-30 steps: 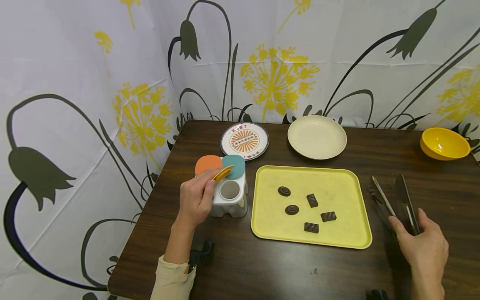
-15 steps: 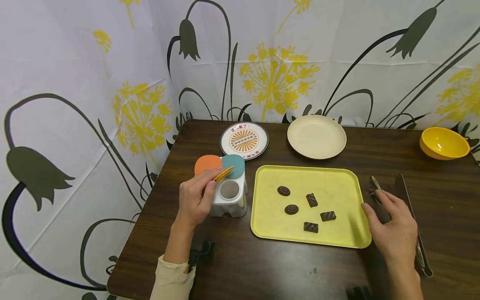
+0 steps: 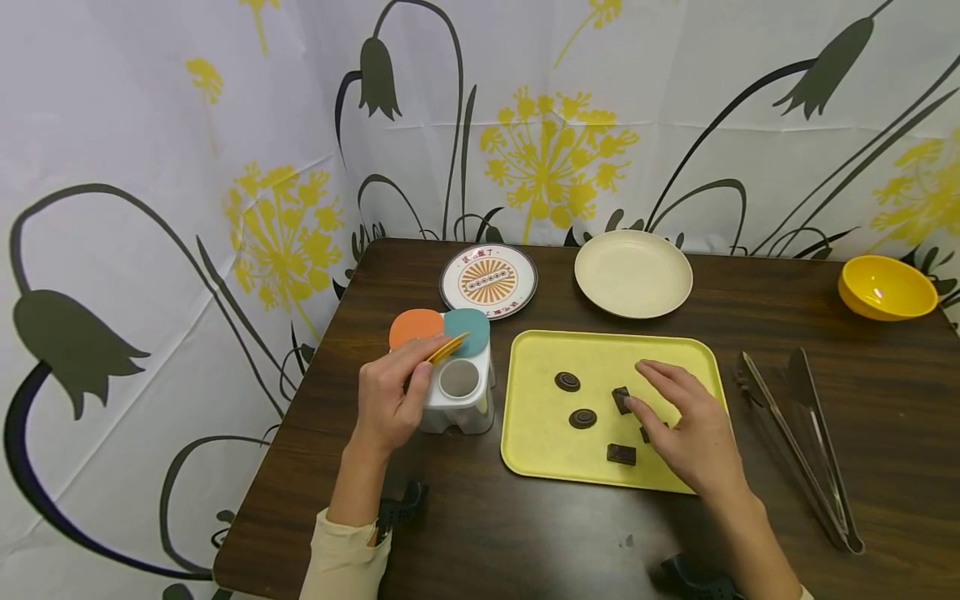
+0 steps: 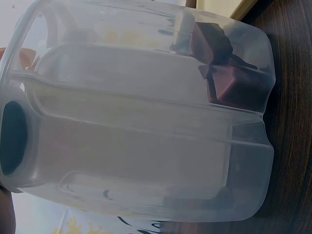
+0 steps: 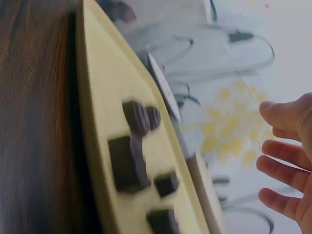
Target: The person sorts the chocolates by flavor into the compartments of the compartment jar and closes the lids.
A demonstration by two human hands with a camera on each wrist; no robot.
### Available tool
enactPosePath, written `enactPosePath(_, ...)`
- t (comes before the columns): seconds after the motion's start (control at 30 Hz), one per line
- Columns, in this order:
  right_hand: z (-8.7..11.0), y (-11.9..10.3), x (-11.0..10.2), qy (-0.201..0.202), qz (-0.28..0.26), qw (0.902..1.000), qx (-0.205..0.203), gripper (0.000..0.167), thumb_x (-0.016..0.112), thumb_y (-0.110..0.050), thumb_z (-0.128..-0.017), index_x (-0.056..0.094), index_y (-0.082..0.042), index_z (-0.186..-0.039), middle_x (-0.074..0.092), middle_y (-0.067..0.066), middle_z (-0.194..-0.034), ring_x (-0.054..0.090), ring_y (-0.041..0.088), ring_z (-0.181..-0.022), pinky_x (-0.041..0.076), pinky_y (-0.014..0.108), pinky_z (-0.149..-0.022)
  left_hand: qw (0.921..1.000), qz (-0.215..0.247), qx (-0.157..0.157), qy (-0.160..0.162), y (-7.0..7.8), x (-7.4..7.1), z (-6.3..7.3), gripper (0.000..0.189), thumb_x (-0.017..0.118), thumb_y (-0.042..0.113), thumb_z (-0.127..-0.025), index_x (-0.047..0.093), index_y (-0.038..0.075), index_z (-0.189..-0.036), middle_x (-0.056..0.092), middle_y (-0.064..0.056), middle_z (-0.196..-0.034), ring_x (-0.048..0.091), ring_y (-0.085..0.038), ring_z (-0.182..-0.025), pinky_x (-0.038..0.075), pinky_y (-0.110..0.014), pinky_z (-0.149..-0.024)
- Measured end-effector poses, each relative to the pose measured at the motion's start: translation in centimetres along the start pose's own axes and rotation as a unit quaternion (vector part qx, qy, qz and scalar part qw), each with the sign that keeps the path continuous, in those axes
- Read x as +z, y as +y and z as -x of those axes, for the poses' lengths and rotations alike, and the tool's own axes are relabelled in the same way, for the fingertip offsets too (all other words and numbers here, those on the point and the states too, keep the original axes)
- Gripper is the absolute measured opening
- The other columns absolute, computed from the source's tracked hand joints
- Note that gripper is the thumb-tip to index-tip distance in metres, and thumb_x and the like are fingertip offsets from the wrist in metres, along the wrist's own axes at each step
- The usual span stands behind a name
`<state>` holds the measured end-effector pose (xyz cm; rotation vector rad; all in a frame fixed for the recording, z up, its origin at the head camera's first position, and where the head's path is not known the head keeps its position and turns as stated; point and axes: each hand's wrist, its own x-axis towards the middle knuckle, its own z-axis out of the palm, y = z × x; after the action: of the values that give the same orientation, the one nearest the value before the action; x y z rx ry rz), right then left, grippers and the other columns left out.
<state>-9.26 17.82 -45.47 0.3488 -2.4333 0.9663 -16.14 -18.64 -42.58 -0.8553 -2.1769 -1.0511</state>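
My left hand pinches a yellow-orange lid, held tilted up beside an uncovered round opening of a white multi-compartment container. An orange lid and a teal lid cover other compartments. Through the translucent wall in the left wrist view, dark chocolate pieces lie at the bottom of one compartment. Over the yellow tray my right hand hovers, thumb and fingers apart, holding nothing. Beneath and beside it are several chocolates, including a rectangular one and a round swirled one; one is partly hidden by the hand.
Metal tongs lie spread on the table right of the tray. A patterned plate, a cream plate and a yellow bowl stand along the back. A printed curtain hangs behind the table.
My right hand has let go of the tongs, leaving them on the table, and has moved left over the tray. The left hand and its lid have stayed in place.
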Motion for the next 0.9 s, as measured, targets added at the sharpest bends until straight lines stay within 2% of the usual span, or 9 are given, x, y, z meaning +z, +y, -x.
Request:
enactPosePath(0.2,-1.9,-2.5,2.3,-0.051,-0.039,0.9966,-0.052,0.049,0.081,-0.012,-0.079,0.067,-0.008,-0.126,0.064,0.000,-0.125,0.061,0.018,-0.113,0.051,0.040,-0.085,1.0000,-0.001,0.000,0.000,0.0,0.0,0.0,0.037,0.045,0.024,-0.097,0.071,0.009,-0.119,0.072,-0.003,-0.112,0.067,-0.020,-0.104,0.049,-0.030,-0.095)
enactPosePath(0.37,-3.1,-4.0,4.2,-0.089,-0.070,0.9905,-0.079,0.048,0.081,-0.018,-0.081,0.067,-0.011,-0.127,0.063,-0.002,-0.125,0.064,0.013,-0.104,0.054,0.034,-0.082,1.0000,0.001,-0.001,0.001,0.0,0.0,0.0,0.037,0.046,0.024,-0.097,0.071,0.009,-0.119,0.071,-0.003,-0.113,0.067,-0.020,-0.104,0.049,-0.030,-0.095)
enactPosePath(0.43,-3.4,-4.5,4.9,-0.098,-0.076,0.9882,-0.090,0.048,0.080,-0.020,-0.082,0.066,-0.012,-0.128,0.063,-0.002,-0.126,0.064,0.013,-0.105,0.054,0.034,-0.084,1.0000,0.000,-0.002,0.001,0.0,0.1,0.0,0.037,0.046,0.024,-0.096,0.071,0.009,-0.119,0.071,-0.003,-0.112,0.067,-0.020,-0.104,0.050,-0.031,-0.094)
enactPosePath(0.6,-4.5,-5.5,6.0,-0.107,-0.092,0.9823,-0.124,0.049,0.079,-0.021,-0.084,0.065,-0.013,-0.131,0.063,0.001,-0.127,0.059,0.018,-0.118,0.049,0.039,-0.095,1.0000,0.002,0.000,0.002,0.0,0.1,0.0,0.037,0.046,0.024,-0.096,0.071,0.009,-0.119,0.072,-0.003,-0.112,0.068,-0.020,-0.103,0.050,-0.032,-0.093)
enactPosePath(0.9,-6.6,-7.3,7.5,-0.112,-0.148,0.9684,-0.167,0.053,0.078,-0.017,-0.084,0.061,-0.008,-0.134,0.061,0.003,-0.129,0.059,0.018,-0.117,0.048,0.035,-0.098,1.0000,0.003,0.001,0.004,-0.1,0.1,0.0,0.038,0.046,0.026,-0.097,0.071,0.009,-0.119,0.072,-0.003,-0.112,0.068,-0.020,-0.103,0.050,-0.031,-0.093)
